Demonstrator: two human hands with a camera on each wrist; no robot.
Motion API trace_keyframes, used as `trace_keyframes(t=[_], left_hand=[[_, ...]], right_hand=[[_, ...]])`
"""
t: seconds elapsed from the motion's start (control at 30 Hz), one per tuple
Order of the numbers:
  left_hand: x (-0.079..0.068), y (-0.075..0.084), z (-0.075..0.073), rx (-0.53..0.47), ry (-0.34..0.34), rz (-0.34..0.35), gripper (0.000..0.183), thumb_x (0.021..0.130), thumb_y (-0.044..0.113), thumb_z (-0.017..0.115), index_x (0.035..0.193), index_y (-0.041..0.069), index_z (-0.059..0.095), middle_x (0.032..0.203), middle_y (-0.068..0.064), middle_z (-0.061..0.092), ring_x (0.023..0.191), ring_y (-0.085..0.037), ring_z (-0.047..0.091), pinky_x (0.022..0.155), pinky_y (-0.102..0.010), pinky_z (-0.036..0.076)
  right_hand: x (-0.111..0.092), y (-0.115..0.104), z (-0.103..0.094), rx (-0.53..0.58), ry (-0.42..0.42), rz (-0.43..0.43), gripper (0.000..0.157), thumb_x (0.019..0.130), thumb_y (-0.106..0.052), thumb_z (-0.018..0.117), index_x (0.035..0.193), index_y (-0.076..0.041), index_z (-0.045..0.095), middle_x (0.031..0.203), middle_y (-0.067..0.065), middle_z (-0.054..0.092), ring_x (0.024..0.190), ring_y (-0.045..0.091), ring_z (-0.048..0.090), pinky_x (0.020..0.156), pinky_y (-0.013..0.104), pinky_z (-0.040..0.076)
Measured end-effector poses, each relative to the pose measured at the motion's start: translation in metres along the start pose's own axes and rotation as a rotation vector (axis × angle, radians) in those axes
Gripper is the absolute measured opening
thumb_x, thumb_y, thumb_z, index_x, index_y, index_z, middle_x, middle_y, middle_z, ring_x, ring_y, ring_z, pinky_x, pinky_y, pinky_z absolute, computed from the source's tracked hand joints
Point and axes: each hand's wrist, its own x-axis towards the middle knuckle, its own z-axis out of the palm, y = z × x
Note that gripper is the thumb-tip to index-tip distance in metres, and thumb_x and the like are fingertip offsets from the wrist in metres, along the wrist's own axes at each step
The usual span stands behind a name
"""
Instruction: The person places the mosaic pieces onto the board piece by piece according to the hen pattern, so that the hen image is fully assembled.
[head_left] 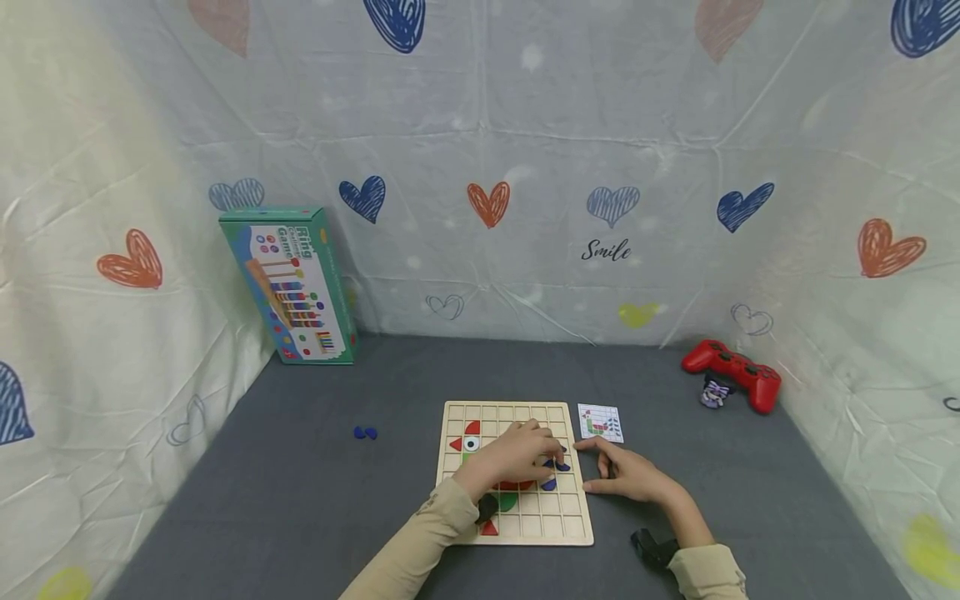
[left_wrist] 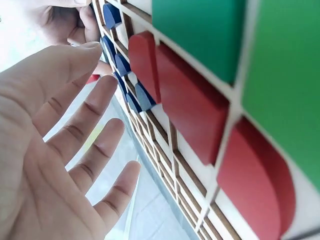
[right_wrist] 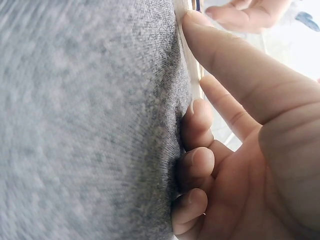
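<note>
A wooden grid board lies on the dark grey cloth, with coloured pieces set in its squares. Over its middle hovers my left hand, palm empty and fingers loosely spread in the left wrist view. Several small blue pieces sit near its fingertips. Red blocks and a green block are close to that palm. My right hand touches the board's right edge with thumb and index finger, while its other fingers bend against the cloth in the right wrist view. The left hand hides part of the pattern.
A small printed pattern card lies beyond the board's right corner. Two blue pieces rest on the cloth at left. A green game box leans at the back left; a red game controller and a small figurine lie at right.
</note>
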Motion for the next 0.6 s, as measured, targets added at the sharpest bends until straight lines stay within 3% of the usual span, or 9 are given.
trace_keyframes(t=[0.37,0.6], left_hand=[[-0.021,-0.011,-0.007,-0.005,0.077,-0.011,0.016,0.088,0.028,0.062,0.102,0.031,0.067,0.102,0.014,0.060,0.095,-0.008,0.047,0.083,-0.034,0.040],[-0.037,-0.018,-0.012,-0.094,0.091,-0.073,0.016,0.088,0.028,0.061,0.103,0.029,0.067,0.105,0.013,0.060,0.092,-0.008,0.045,0.084,-0.035,0.039]], right_hand=[[0.001,-0.001,0.000,0.001,0.001,0.014,0.056,0.080,-0.033,0.071,0.128,-0.014,0.049,0.072,0.001,0.048,0.055,0.004,0.037,0.051,0.020,0.031],[0.001,0.002,0.001,-0.018,0.000,0.032,0.057,0.080,-0.035,0.071,0.128,-0.016,0.049,0.072,-0.001,0.048,0.056,0.003,0.038,0.052,0.020,0.032]])
